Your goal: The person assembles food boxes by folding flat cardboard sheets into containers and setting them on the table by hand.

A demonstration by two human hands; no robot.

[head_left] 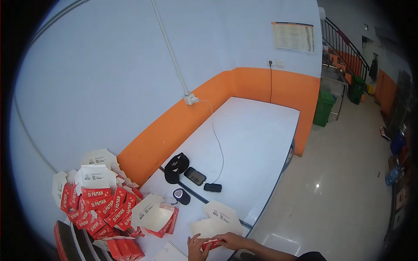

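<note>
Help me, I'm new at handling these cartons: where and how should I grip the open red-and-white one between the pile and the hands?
I'd take the carton by its red wall, coming from the right, pinching inside and out. That wall faces the left hand, while the pale flap spreads left toward the pile.

- The wall (126, 65) and the table (257, 130) are bright, under soft, even light; its source cannot be seen.
- The floor (335, 152) has a small, sharp glare at four o'clock and a paler reflection at five.
- It is dimmer around the stairs (345, 45) at two o'clock.
- Black corners surround the view; the wide lens bends straight edges.
- Letters on the boxes (96, 193) at eight o'clock are readable; those on the poster (293, 37), past one o'clock, are too small.
</note>
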